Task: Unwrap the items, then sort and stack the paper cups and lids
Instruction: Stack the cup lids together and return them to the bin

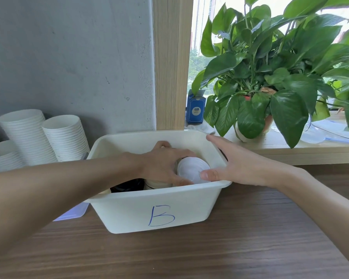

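Left hand (161, 166) round half-hidden lids (191, 168)

A leafy green potted plant (286, 109) stands on the pale wooden windowsill (290, 154), just beside a small blue carton (196, 109). A dark wood-grain table (189, 254) lies below.

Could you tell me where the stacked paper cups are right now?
In the head view, the paper cup stacks stand at the left against the grey wall, just beside the white bin marked B.
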Available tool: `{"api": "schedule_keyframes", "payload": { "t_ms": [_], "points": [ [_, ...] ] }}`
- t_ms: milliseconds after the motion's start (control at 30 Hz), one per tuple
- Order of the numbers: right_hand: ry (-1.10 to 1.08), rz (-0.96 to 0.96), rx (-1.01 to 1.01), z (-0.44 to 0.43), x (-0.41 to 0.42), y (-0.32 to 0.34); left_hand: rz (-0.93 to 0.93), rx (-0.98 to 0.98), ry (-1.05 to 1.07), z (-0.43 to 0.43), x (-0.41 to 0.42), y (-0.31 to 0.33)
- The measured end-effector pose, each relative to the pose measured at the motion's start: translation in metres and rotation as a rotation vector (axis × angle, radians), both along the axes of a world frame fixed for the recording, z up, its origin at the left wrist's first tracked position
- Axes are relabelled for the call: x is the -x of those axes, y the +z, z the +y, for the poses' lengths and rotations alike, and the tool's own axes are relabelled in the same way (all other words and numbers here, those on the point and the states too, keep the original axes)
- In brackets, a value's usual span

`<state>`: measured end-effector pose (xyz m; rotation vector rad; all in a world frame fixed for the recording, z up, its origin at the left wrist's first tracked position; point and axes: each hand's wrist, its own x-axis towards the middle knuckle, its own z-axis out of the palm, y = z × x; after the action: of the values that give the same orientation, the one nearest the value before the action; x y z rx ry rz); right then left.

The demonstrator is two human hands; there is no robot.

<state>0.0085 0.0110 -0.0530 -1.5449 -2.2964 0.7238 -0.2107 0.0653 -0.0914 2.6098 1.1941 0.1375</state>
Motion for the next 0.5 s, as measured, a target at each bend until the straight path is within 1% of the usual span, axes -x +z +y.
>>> {"api": "schedule_keyframes", "payload": {
  "t_ms": [200, 333, 467, 500],
  "points": [
    [-0.029, 0.051, 0.009, 0.0, -0.001, -0.004, -0.016, -0.009, 0.028, -0.005, 0.007, 0.002],
    [-0.036, 0.079, -0.012, -0.005, 0.001, -0.005, -0.105, 0.019, 0.108, -0.018, 0.017, 0.015],
    [-0.022, 0.132, -0.013, -0.017, 0.002, -0.006, -0.265, 0.018, 0.2, -0.04, 0.04, 0.026],
    [-0.019, 0.13, -0.008, -0.021, 0.002, -0.007, -0.281, 0.013, 0.227, -0.048, 0.046, 0.029]
  ]
}}
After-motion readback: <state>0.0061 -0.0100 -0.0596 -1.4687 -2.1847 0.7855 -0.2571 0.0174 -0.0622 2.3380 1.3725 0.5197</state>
